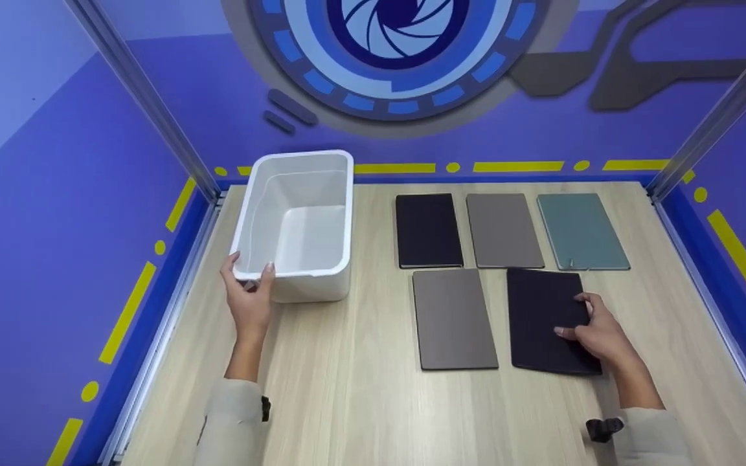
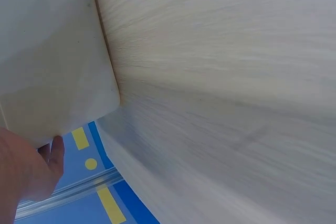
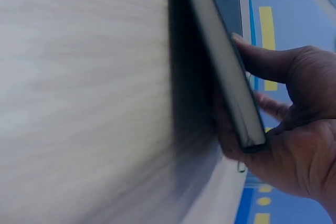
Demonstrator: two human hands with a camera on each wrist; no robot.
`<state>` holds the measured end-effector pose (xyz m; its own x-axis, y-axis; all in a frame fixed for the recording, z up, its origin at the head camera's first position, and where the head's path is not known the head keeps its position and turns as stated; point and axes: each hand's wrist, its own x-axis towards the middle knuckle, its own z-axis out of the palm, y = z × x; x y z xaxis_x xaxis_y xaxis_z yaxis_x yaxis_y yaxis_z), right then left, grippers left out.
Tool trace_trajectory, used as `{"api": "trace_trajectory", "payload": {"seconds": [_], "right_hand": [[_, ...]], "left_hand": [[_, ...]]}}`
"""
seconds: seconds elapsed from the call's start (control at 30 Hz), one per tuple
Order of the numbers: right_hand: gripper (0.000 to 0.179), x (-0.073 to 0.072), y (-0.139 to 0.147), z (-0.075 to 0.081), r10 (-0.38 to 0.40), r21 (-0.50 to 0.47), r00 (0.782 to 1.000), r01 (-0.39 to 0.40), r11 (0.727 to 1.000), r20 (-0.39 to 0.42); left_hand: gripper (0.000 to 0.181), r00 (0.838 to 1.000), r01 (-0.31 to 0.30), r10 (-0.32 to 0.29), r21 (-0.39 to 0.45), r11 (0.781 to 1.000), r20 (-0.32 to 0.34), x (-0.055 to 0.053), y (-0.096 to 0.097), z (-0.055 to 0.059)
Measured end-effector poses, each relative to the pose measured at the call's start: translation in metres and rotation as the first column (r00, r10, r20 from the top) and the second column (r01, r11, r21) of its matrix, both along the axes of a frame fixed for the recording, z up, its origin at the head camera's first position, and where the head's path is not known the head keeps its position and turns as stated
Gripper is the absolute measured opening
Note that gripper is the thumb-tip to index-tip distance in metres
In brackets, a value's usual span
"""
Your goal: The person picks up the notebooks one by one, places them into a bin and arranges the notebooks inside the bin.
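Left hand (image 1: 250, 307) is clamped on the near left corner of a white plastic bin (image 1: 311, 288), thumb and a finger at the rim, while the right hand (image 1: 599, 333), well apart from it, has the front black notebook (image 1: 538, 317) pinched by its right edge. Right wrist view shows the thumb on the cover, fingers wrapped under, and the gripped side raised off the table (image 1: 373, 414); can't tell if the far side's touching. I'd guess the notebook is pretty light, fairly stiff with a bit of give, and not fragile. Cover could be slick, so that thumb-over, fingers-under hold partway along the edge seems right, pages kept together. Bin's probably light and rigid too, so the rim's a decent handle. Just left of the held notebook lies a taupe notebook (image 1: 454, 320), and behind those two there's a row: another black notebook (image 1: 429, 230), a second taupe one (image 1: 504, 230), then a teal notebook (image 1: 583, 230). Blue-purple panels (image 1: 476, 139) stand behind everything.
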<state>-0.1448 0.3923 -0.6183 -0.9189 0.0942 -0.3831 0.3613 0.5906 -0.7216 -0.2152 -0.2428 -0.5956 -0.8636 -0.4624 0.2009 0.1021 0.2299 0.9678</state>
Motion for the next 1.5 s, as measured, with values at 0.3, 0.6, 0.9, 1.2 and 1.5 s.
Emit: {"api": "trace_trajectory", "payload": {"seconds": [0.3,0.6,0.9,1.2,1.5], "right_hand": [[0.088,0.003,0.011,-0.015,-0.071,-0.189,0.997,0.070,0.979,0.005],[0.091,-0.001,0.018,-0.019,-0.089,-0.304,0.991,0.115,0.946,0.099],[0.088,0.000,0.017,-0.017,-0.124,-0.289,0.985,0.155,0.945,0.122],[0.089,-0.001,0.019,-0.015,-0.148,-0.269,0.978,0.183,0.945,0.146],[0.088,-0.001,0.018,-0.013,-0.147,-0.253,0.981,0.175,0.952,0.125]], "left_hand": [[0.076,1.000,-0.019,0.019,0.000,1.000,-0.019,0.006,-0.003,-0.001],[0.078,0.999,-0.023,0.023,0.007,1.000,-0.026,0.005,-0.001,-0.002],[0.077,1.000,-0.017,0.018,0.034,0.999,-0.015,0.000,0.003,-0.001],[0.076,1.000,0.007,-0.006,0.031,1.000,-0.021,-0.003,0.002,-0.003],[0.076,0.999,-0.018,0.020,0.037,0.999,-0.040,-0.003,0.002,-0.004]]}}
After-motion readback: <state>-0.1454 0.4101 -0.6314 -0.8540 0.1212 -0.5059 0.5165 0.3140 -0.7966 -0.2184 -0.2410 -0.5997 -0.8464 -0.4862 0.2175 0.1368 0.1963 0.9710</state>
